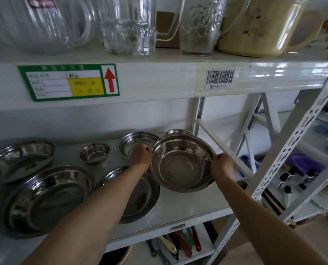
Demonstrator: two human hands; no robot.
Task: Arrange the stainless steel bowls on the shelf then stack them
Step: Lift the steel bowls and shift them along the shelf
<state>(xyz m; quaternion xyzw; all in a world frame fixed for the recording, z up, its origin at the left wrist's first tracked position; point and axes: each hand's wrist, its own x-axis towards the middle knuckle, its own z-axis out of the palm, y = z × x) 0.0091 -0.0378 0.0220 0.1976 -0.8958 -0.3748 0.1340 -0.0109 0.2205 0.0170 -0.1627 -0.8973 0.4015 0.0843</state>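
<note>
Now both hands, left hand (pixel 141 154) and right hand (pixel 222 164), grip the big bowl (pixel 182 163) tight, hiding most of a far bowl (pixel 176 131) behind it.

1. Large stainless steel bowl (pixel 182 162): deep, tilted with its opening toward the camera, raised above the shelf (pixel 188 205) at its right end.
2. Wide shallow bowl (pixel 140 197): front centre, upright, partly under item 1.
3. Largest shallow bowl (pixel 46 199): front left.
4. Shallow bowl (pixel 20 159): back left.
5. Small bowl (pixel 94 154): back centre.
6. Medium bowl (pixel 135 143): back, right of item 5.
</note>
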